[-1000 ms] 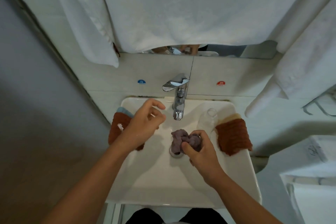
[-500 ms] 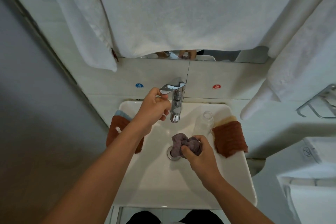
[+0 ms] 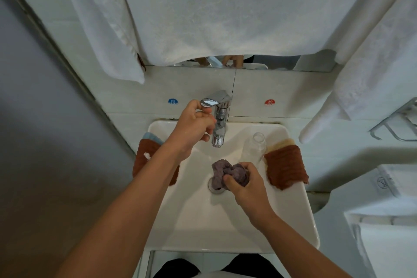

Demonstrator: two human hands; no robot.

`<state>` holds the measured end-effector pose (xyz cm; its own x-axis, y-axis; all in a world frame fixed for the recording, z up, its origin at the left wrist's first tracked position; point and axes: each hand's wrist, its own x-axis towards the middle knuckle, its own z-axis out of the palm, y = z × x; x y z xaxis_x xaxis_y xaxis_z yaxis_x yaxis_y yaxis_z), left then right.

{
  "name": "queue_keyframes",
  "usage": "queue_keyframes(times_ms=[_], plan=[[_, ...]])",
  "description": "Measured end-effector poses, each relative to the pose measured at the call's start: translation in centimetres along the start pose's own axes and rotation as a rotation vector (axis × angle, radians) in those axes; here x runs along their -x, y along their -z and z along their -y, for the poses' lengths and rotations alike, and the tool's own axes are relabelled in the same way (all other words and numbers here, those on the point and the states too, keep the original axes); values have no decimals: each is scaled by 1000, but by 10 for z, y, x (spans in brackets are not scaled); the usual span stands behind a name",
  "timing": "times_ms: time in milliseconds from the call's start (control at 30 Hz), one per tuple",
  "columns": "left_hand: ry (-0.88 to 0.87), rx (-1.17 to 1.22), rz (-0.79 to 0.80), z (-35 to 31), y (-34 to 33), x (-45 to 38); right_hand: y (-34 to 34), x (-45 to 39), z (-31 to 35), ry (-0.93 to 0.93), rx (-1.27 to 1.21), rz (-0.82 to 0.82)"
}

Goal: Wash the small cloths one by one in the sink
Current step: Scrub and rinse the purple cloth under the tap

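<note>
A white sink (image 3: 203, 228) sits below a chrome tap (image 3: 220, 126). My right hand (image 3: 247, 184) grips a bunched grey-purple small cloth (image 3: 222, 170) over the drain (image 3: 214, 188). My left hand (image 3: 195, 127) is up at the tap, fingers curled around the front end of its lever (image 3: 214, 100). No water shows under the spout. A brown cloth (image 3: 145, 160) lies on the sink's left rim over a light blue one (image 3: 151, 136). Another brown cloth (image 3: 285, 166) lies on the right rim over a cream one (image 3: 282, 143).
A clear glass bottle (image 3: 253, 148) stands inside the basin at the right, close to my right hand. White towels (image 3: 225, 13) hang over the mirror above. Cold and hot stickers flank the tap. A chrome rack (image 3: 397, 123) is on the right wall.
My left hand rose from above the basin to the tap lever and took hold of it. My right hand kept the grey-purple cloth over the drain.
</note>
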<state>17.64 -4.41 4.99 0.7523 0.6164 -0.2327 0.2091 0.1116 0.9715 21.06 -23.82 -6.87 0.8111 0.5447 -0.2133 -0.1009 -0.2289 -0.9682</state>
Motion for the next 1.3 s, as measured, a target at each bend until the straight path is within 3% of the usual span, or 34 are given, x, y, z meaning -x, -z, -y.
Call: queue_keyframes(times_ms=[300, 633, 933, 1100, 1233, 1300], plan=[[7, 7, 26, -5, 2, -1, -1, 1, -1, -2, -2, -2], [44, 18, -86, 38, 17, 28, -3, 2, -4, 1, -6, -2], [-10, -71, -25, -10, -4, 3, -6, -3, -5, -20, 11, 8], [-19, -113, -42, 4, -4, 11, -6, -3, -6, -38, -5, 0], [98, -195, -173, 54, 1, 26, -5, -4, -4, -28, 2, 11], [241, -242, -80, 84, -3, 39, -7, -6, 0, 4, -35, 55]])
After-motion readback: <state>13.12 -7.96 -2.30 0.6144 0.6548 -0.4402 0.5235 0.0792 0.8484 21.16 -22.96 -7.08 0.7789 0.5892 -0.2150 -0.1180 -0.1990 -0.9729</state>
